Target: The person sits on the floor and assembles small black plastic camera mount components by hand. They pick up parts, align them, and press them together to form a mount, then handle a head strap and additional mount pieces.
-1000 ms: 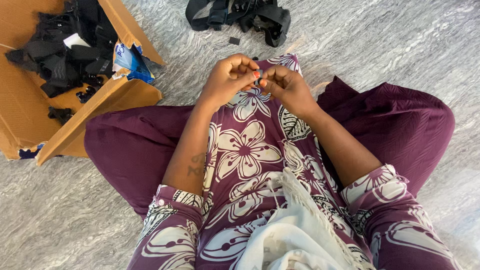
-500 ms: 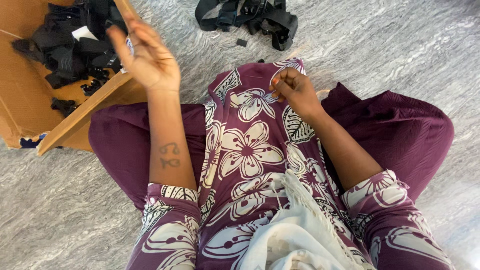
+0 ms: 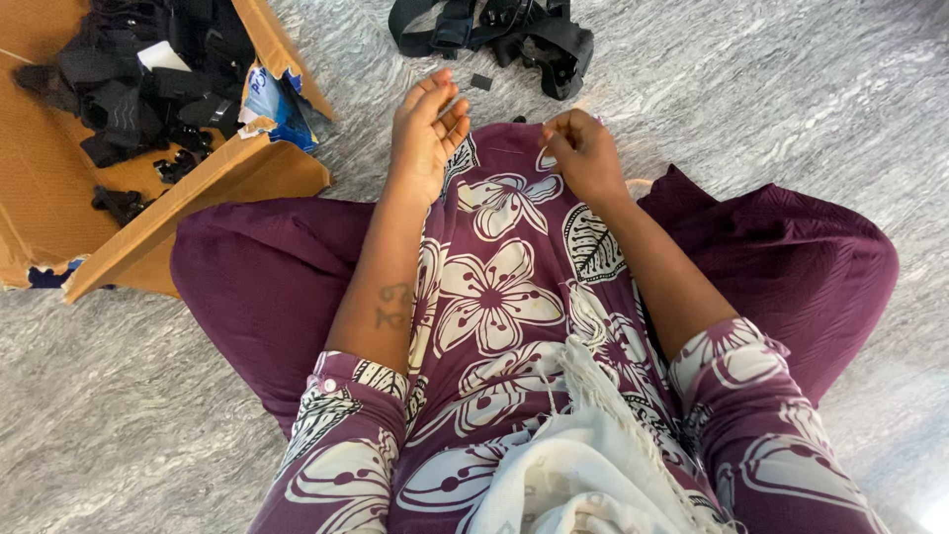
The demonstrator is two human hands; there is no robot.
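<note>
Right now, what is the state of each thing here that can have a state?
Left hand: open, fingers together, holding nothing visible.
Right hand: fingers pinched at the dress hem.
Cardboard box: open, holding black parts.
Black straps: heaped on the floor.

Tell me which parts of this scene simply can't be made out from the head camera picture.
- Right hand: its curled fingers hide whatever they pinch, if anything.
- Open brown cardboard box: cut off by the left and top edges; its black pieces tangle too much to tell apart.
- Black strap bundle: cropped by the top edge.
- Small dark bit on the grey marbled floor: too small to identify.
- Left hand: open, palm turned partly away.
</note>
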